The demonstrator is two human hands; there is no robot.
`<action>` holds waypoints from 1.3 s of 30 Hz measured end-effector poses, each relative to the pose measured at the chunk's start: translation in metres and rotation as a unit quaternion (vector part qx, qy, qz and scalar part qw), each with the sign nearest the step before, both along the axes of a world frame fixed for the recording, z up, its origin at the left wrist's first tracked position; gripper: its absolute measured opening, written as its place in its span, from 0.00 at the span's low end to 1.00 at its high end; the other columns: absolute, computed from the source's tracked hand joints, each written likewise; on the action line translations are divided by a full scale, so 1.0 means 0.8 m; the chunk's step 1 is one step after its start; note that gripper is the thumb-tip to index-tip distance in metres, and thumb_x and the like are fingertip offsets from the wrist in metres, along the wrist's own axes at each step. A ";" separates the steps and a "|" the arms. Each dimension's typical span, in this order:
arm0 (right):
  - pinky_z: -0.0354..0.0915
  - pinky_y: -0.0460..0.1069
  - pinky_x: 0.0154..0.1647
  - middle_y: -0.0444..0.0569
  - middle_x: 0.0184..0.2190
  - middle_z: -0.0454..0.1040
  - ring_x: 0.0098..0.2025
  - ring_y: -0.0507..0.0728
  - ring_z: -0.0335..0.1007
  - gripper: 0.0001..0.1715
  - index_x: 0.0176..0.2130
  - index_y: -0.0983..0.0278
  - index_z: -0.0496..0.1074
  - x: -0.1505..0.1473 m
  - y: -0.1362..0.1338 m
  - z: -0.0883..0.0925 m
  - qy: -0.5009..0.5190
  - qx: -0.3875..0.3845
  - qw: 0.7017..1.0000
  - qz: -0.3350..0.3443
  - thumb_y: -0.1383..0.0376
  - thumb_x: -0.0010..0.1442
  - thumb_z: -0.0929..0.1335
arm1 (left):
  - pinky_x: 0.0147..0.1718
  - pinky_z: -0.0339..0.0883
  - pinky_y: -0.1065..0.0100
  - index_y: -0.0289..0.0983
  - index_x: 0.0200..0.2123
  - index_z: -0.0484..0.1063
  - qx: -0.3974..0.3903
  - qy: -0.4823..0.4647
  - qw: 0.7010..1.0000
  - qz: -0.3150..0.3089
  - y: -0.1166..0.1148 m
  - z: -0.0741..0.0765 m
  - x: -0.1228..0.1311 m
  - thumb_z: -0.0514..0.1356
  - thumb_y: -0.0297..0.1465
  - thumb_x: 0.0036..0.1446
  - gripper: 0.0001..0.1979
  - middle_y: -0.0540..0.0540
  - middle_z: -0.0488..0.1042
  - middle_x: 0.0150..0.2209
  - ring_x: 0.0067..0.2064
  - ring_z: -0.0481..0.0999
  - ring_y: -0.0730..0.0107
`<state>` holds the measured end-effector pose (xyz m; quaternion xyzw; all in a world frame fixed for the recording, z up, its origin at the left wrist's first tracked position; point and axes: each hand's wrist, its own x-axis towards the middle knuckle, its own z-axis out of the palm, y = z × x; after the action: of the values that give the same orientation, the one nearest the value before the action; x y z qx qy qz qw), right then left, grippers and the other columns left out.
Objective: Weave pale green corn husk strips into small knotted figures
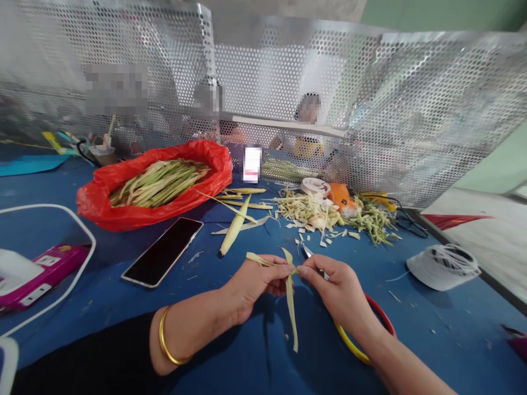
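Both hands meet over the blue table, working on pale green-yellow leaf strips (291,312) that look like plant husk. My left hand (259,282), with a gold bangle at the wrist, pinches the strips where they cross; one end hangs down and another points left. Thumb and forefinger of my right hand (337,285) close on the same crossing point. Beneath the right hand and forearm is a pair of scissors (307,251); its blade tips and red-and-yellow handles show, the rest is hidden. A pointed, rolled pale green husk piece (236,226) lies beyond the hands.
At the left are a red plastic bag (154,216) of green strips, a black-screened phone (162,252) and a magenta power strip (53,263). Trimmings (304,207) lie at the back, a white cord spool (442,269) at the right. People sit behind the perforated metal screen (267,71).
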<state>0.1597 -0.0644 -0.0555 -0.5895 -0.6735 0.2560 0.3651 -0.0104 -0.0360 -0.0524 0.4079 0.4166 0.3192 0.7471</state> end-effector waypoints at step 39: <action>0.52 0.47 0.25 0.43 0.19 0.66 0.23 0.51 0.56 0.18 0.22 0.65 0.71 -0.002 -0.002 0.015 0.127 -0.082 0.988 0.042 0.56 0.56 0.67 | 0.32 0.70 0.69 0.34 0.40 0.74 -0.079 -0.019 0.989 -0.122 0.024 0.010 -0.022 0.70 0.43 0.45 0.23 0.43 0.81 0.32 0.30 0.80 0.67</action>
<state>0.1580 -0.0657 -0.0437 -0.5511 -0.6227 0.3983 0.3871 -0.0278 -0.0165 -0.0447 0.3888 0.3737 0.1997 0.8181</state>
